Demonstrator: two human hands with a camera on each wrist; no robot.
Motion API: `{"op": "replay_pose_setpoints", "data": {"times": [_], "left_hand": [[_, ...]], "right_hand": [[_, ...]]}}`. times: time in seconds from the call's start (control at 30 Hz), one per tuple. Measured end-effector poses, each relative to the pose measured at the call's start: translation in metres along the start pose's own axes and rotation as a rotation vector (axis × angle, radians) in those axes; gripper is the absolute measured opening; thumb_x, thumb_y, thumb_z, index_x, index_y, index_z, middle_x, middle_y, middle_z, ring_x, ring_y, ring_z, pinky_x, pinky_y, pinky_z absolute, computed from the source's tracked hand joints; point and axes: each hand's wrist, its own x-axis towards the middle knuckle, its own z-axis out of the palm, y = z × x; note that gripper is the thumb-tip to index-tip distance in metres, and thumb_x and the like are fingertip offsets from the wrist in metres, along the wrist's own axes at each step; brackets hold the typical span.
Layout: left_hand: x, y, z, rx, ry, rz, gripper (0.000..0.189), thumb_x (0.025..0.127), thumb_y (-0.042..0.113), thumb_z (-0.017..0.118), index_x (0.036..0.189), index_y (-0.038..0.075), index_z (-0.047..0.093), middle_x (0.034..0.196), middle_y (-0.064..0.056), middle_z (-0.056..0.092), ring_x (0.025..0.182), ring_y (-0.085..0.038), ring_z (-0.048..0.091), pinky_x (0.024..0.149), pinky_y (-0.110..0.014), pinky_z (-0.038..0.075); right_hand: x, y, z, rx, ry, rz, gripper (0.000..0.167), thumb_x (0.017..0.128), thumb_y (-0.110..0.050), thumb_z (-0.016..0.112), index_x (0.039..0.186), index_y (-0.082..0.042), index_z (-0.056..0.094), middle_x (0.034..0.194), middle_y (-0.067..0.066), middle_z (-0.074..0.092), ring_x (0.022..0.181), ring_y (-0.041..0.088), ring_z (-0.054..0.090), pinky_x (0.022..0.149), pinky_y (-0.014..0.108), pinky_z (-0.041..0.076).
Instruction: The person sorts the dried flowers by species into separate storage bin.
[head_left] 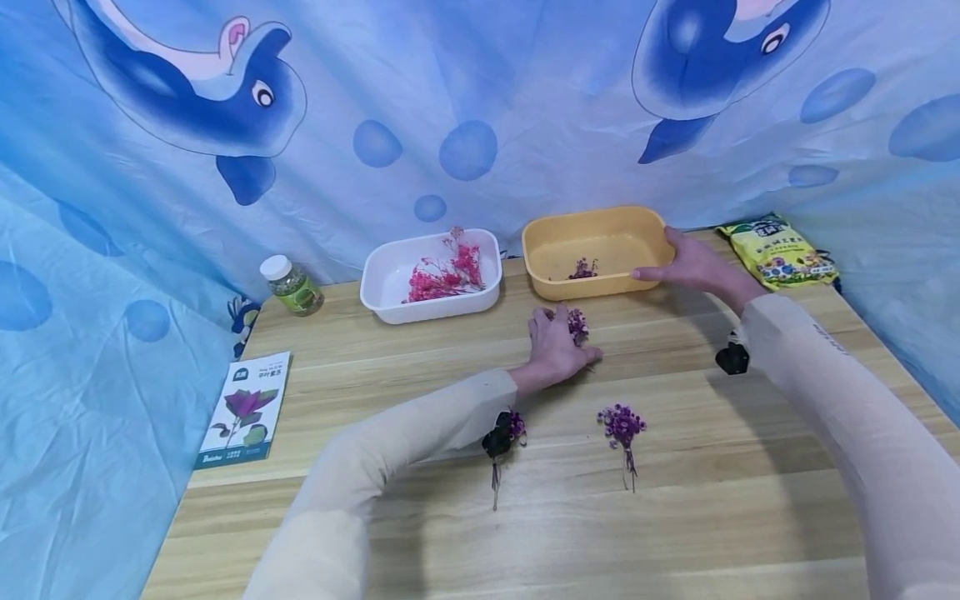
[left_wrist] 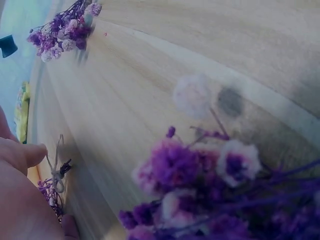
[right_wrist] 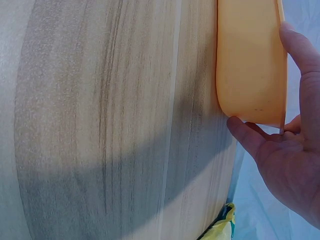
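My left hand [head_left: 557,348] is over a small bunch of purple dried flowers [head_left: 577,327] just in front of the yellow tub [head_left: 592,288]. In the left wrist view the thumb [left_wrist: 32,155] is beside the bunch's tied stems [left_wrist: 57,182], its fingers spread around it and mostly hidden. My right hand [head_left: 693,265] grips the tub's right end, thumb at the near side and fingers around the corner. A few purple flowers [head_left: 583,268] lie inside the tub. Two more purple bunches rest nearer me, one [head_left: 622,427] in the middle, another [head_left: 517,425] partly behind the left wrist camera.
Left of the tub stands a white tub [head_left: 431,313] with pink dried flowers [head_left: 450,275]. A white-lidded jar [head_left: 292,285] and a flower-printed packet [head_left: 243,408] are on the table's left side. At the back right lies a yellow bag [head_left: 780,250]. A blue curtain [head_left: 465,75] hangs behind the table.
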Motion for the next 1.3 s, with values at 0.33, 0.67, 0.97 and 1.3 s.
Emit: {"op": "replay_pose_setpoints", "data": {"times": [0.33,0.67,0.97,1.3], "left_hand": [[0.006,-0.007,0.0,0.015,-0.002,0.013,0.089,0.079,0.026,0.085,0.154,0.011,0.039,0.131,-0.014,0.042,0.118,-0.024,0.043,0.1,-0.029,0.044],[0.011,-0.021,-0.013,-0.146,-0.039,0.165,0.078,0.082,0.002,0.077,0.151,0.004,0.041,0.135,-0.02,0.048,0.12,-0.029,0.051,0.108,-0.03,0.042],[0.013,-0.032,-0.021,-0.35,-0.112,0.184,0.068,0.083,-0.011,0.066,0.146,0.007,0.05,0.137,-0.018,0.055,0.119,-0.028,0.054,0.088,-0.023,0.053],[0.014,-0.035,-0.038,-0.541,-0.229,0.125,0.07,0.088,-0.01,0.063,0.152,0.01,0.041,0.145,-0.022,0.05,0.077,-0.028,0.065,0.059,-0.033,0.058]], "right_hand": [[-0.001,0.0,0.001,0.023,0.0,0.006,0.131,0.081,-0.065,0.073,0.154,0.004,-0.012,0.158,0.036,0.0,0.143,0.054,0.012,0.115,0.063,0.016],[-0.001,-0.001,0.0,0.009,-0.005,0.001,0.129,0.083,-0.064,0.071,0.154,0.004,-0.013,0.158,0.036,-0.001,0.143,0.054,0.011,0.115,0.063,0.016],[0.0,0.001,0.0,0.017,-0.008,-0.003,0.13,0.082,-0.065,0.072,0.154,0.004,-0.012,0.158,0.036,0.0,0.143,0.054,0.011,0.115,0.064,0.016],[0.001,0.0,0.0,0.009,-0.002,0.013,0.131,0.081,-0.066,0.072,0.154,0.004,-0.011,0.158,0.037,0.001,0.143,0.055,0.012,0.115,0.064,0.016]]}}
